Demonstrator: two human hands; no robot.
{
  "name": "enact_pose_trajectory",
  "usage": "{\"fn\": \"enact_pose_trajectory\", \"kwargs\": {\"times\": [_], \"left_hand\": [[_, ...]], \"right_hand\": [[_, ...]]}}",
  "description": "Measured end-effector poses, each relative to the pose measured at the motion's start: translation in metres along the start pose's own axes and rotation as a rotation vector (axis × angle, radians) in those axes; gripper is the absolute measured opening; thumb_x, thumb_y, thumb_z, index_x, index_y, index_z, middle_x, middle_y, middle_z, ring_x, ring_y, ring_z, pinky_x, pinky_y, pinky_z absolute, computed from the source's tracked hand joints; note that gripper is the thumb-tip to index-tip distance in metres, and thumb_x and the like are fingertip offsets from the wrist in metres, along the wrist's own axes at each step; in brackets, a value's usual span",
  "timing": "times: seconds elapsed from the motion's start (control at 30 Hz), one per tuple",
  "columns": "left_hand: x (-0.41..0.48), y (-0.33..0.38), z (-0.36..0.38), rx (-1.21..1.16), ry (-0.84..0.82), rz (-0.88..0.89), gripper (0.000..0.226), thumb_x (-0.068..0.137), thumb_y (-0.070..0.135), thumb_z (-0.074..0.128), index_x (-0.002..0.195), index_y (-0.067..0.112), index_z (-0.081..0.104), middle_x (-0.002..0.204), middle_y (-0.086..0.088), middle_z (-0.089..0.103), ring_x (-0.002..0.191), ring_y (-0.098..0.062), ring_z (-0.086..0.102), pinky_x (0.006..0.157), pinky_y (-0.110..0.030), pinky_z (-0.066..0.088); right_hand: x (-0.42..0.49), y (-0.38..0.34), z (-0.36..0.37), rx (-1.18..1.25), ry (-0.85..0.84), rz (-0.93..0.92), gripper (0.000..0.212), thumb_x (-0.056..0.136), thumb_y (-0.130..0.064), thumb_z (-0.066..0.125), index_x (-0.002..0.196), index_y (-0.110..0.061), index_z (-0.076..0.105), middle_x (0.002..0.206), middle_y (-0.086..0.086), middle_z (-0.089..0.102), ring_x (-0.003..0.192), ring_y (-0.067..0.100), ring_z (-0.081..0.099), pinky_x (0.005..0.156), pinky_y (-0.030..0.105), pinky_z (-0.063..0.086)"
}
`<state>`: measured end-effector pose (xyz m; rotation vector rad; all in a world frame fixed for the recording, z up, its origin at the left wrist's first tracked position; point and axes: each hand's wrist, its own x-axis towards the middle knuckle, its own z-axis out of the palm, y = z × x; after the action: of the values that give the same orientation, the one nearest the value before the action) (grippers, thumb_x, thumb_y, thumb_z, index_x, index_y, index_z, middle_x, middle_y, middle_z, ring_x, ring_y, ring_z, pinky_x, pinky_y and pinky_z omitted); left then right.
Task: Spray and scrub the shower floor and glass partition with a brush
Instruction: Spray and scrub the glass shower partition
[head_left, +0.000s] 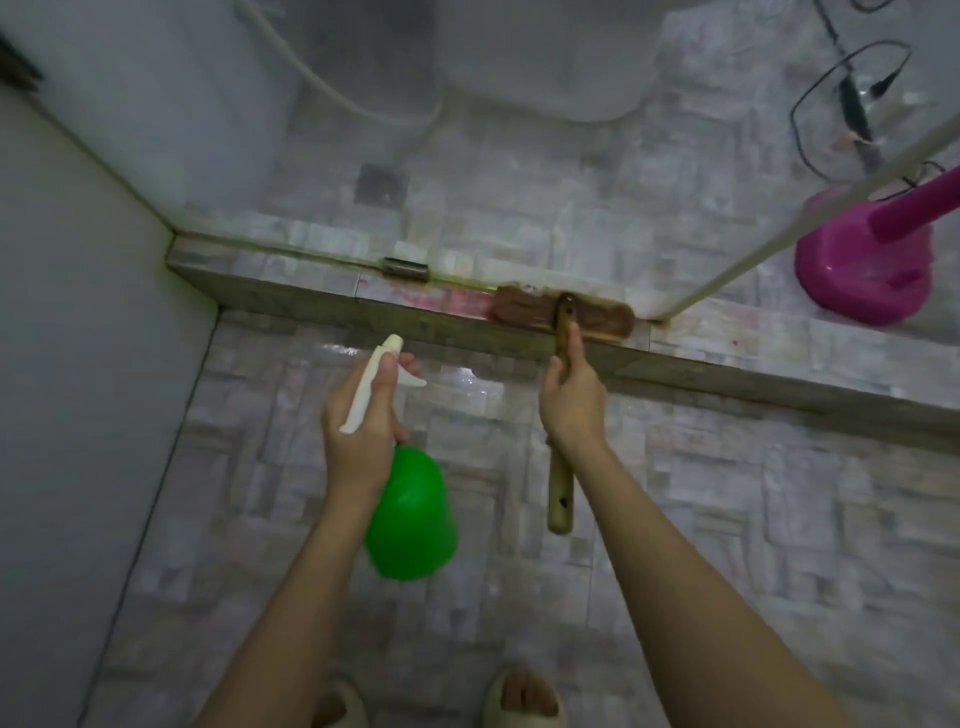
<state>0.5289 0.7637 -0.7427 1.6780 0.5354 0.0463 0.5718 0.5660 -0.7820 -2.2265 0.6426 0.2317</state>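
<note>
**Item:** wooden scrubbing brush (597, 318).
**Location:** head on the tiled shower curb (322, 291), at 12 o'clock from the right grip (571, 408).
**Long axis:** handle runs 6 to 12 o'clock, head leading; bristle block lies crosswise, 9 to 3.
**Right grip:** wrapped round the handle.
**Left grip** (361, 421)**:** curled round a green spray bottle (410, 514), nozzle toward 12 o'clock.
**Handling:** probably best pressed flat and stroked along the curb.

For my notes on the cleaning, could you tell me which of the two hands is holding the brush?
The right hand grips the brush by its wooden handle; the left hand holds the green spray bottle instead.
</note>
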Motion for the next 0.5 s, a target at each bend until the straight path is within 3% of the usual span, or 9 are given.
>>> {"fn": "enact_pose_trajectory", "kwargs": {"times": [0.07, 0.13, 0.2, 0.33, 0.43, 0.5], "left_hand": [[-0.022, 0.026, 0.001, 0.007, 0.013, -0.035, 0.034, 0.107, 0.03, 0.048, 0.103, 0.009, 0.074, 0.082, -0.005, 0.068, 0.043, -0.004, 0.05, 0.045, -0.015, 0.041], [-0.045, 0.055, -0.005, 0.004, 0.023, -0.037, 0.028, 0.106, 0.037, 0.049, 0.101, 0.025, 0.073, 0.089, -0.005, 0.071, 0.047, -0.004, 0.052, 0.048, -0.018, 0.044], [-0.067, 0.091, -0.017, 0.011, 0.026, -0.027, 0.021, 0.105, 0.039, 0.049, 0.101, 0.041, 0.069, 0.085, -0.002, 0.071, 0.05, -0.004, 0.053, 0.05, -0.018, 0.047], [-0.117, 0.177, -0.047, 0.059, 0.037, -0.054, 0.017, 0.102, 0.037, 0.049, 0.104, 0.038, 0.066, 0.073, -0.003, 0.064, 0.053, -0.002, 0.055, 0.053, -0.018, 0.046], [-0.154, 0.248, -0.074, 0.076, 0.075, -0.081, 0.026, 0.094, 0.053, 0.047, 0.11, 0.043, 0.065, 0.083, 0.0, 0.067, 0.064, -0.005, 0.058, 0.061, -0.023, 0.047], [-0.179, 0.296, -0.095, 0.086, 0.115, -0.083, 0.044, 0.093, 0.057, 0.046, 0.121, 0.032, 0.068, 0.093, 0.003, 0.069, 0.077, -0.012, 0.06, 0.07, -0.024, 0.048]], "right_hand": [[0.002, -0.019, -0.015, 0.035, -0.097, 0.094, 0.051, 0.102, -0.023, 0.039, 0.15, -0.032, 0.026, 0.067, 0.0, 0.057, 0.051, 0.017, 0.05, 0.054, 0.033, 0.05], [-0.002, -0.033, -0.045, 0.045, -0.215, 0.175, 0.051, 0.1, -0.023, 0.04, 0.149, -0.03, 0.029, 0.073, 0.002, 0.059, 0.056, 0.022, 0.054, 0.059, 0.035, 0.052], [-0.019, -0.049, -0.082, 0.094, -0.281, 0.241, 0.051, 0.101, -0.021, 0.04, 0.15, -0.029, 0.027, 0.066, 0.005, 0.055, 0.049, 0.021, 0.049, 0.052, 0.034, 0.049], [-0.09, -0.102, -0.16, 0.201, -0.37, 0.329, 0.053, 0.101, -0.014, 0.037, 0.151, -0.028, 0.025, 0.066, 0.006, 0.05, 0.045, 0.017, 0.043, 0.04, 0.025, 0.04], [-0.141, -0.153, -0.206, 0.233, -0.4, 0.376, 0.055, 0.099, -0.012, 0.038, 0.151, -0.027, 0.025, 0.068, 0.007, 0.052, 0.049, 0.017, 0.045, 0.044, 0.027, 0.042], [-0.174, -0.193, -0.232, 0.239, -0.412, 0.382, 0.058, 0.098, -0.012, 0.039, 0.152, -0.027, 0.024, 0.07, 0.006, 0.054, 0.051, 0.018, 0.046, 0.048, 0.03, 0.042]]}}
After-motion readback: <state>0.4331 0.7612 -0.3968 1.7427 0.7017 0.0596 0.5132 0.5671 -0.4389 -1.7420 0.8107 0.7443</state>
